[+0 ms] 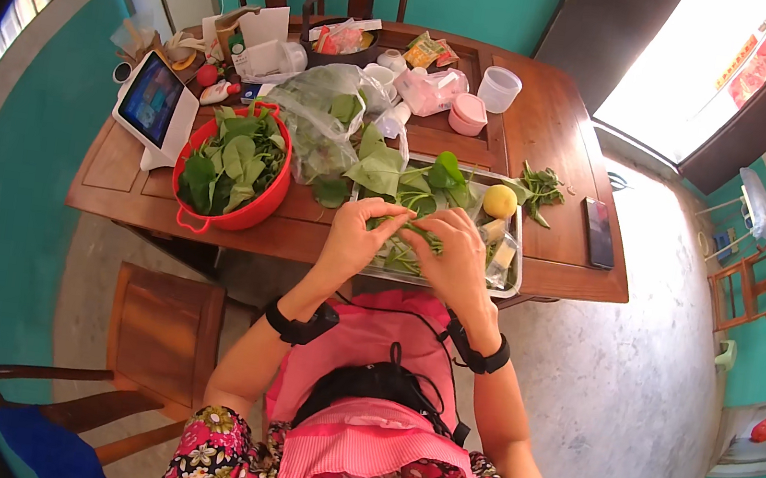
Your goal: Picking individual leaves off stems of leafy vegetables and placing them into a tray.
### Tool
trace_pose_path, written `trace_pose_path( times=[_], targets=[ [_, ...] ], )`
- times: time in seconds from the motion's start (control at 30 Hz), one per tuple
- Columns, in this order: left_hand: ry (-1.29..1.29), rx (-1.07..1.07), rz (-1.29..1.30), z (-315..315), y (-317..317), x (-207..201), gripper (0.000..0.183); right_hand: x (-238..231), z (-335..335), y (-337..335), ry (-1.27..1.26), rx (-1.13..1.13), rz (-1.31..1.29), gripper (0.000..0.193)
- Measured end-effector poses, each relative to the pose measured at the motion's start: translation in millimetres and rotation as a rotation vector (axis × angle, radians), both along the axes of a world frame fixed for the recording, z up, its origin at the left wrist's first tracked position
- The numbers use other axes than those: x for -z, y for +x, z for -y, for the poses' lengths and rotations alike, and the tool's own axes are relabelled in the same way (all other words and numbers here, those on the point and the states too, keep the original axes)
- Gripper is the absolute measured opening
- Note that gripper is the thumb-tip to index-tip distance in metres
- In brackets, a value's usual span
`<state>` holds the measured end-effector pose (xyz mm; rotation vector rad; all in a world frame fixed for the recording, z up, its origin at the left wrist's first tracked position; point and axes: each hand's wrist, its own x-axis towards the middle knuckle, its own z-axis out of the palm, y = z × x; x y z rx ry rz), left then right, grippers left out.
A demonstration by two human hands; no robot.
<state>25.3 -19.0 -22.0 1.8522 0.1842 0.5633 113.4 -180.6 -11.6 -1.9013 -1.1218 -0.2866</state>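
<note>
My left hand [359, 241] and my right hand [450, 256] meet over the near part of a metal tray [516, 274]. The fingers of both are pinched on leafy green stems [422, 229], whose cut or broken ends I cannot make out. Broad green leaves [377, 173] lie at the tray's far left, and thin stem pieces show below my hands. A yellow round fruit [499, 200] and small clear-wrapped packets [500, 257] sit at the tray's right side. To the left, a red plastic basket [263, 208] is heaped with picked leaves [234, 157].
Behind the tray spreads a clear plastic bag [314, 112] with greens. A tablet-like screen [151, 104] stands far left; a phone [599, 234] lies near the right edge. Leafy sprigs [541, 190], a pink container [468, 115] and a clear tub [499, 90] are farther back. A wooden chair [163, 331] stands left.
</note>
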Motion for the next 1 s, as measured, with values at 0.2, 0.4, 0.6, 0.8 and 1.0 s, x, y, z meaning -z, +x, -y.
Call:
trace_pose_path(
  times=[0.2,0.4,0.6,0.8,1.0],
  targets=[
    [0.016,0.095,-0.081,-10,-7,-6,0.018,-23,1,5,0.127,0.058,0.096,0.016],
    [0.063,0.170,-0.058,-10,-12,-4,0.017,-16,4,9,0.047,-0.030,0.250,0.012],
    [-0.118,0.193,-0.094,-5,-16,-3,0.020,-9,10,-8,0.042,0.004,0.081,0.009],
    [-0.248,0.187,-0.047,5,-11,8,0.022,6,3,-25,0.129,0.067,-0.015,0.009],
    [-0.387,0.214,-0.119,6,-14,2,0.021,7,1,-28,0.145,0.068,-0.010,0.007]
  ],
)
